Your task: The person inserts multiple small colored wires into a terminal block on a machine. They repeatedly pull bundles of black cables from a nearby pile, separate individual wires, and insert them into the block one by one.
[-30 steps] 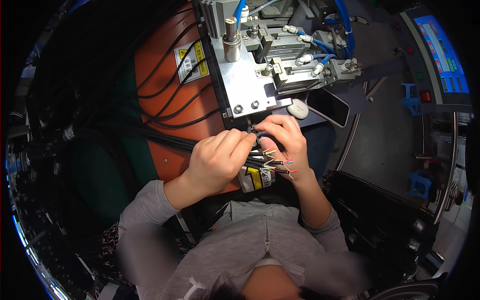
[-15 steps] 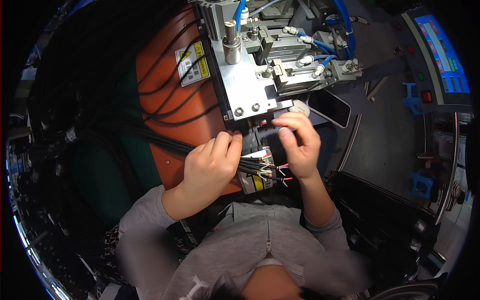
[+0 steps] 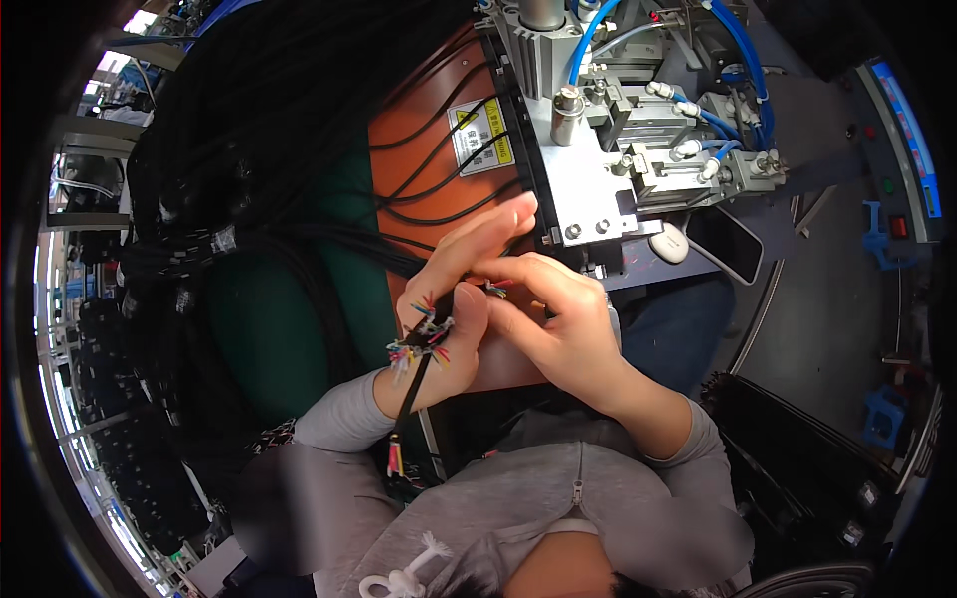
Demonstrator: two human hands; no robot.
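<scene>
My left hand (image 3: 449,269) closes loosely round a bundle of black cables (image 3: 384,247), its fingers stretched toward the machine and its thumb across the bundle. Coloured wire ends (image 3: 427,337) fan out from the palm in red, yellow, white and blue. One longer black cable (image 3: 411,399) hangs down below that hand, red and yellow wires at its tip. Against the left thumb, my right hand (image 3: 570,319) pinches a single cable end (image 3: 495,289) with short coloured wires. Its fingertips partly hide that cable.
A metal fixture (image 3: 588,184) with air cylinders and blue tubes (image 3: 590,40) stands beyond my hands. Right of it lie a white rounded case (image 3: 669,244) and a phone (image 3: 725,244). More black cables cross the orange-brown worktop (image 3: 409,130). A screen (image 3: 905,140) is far right.
The head view has shifted, so the machine sits further right. My left hand now holds the cable ends turned toward me, and my right hand has come in against it and pinches one cable.
</scene>
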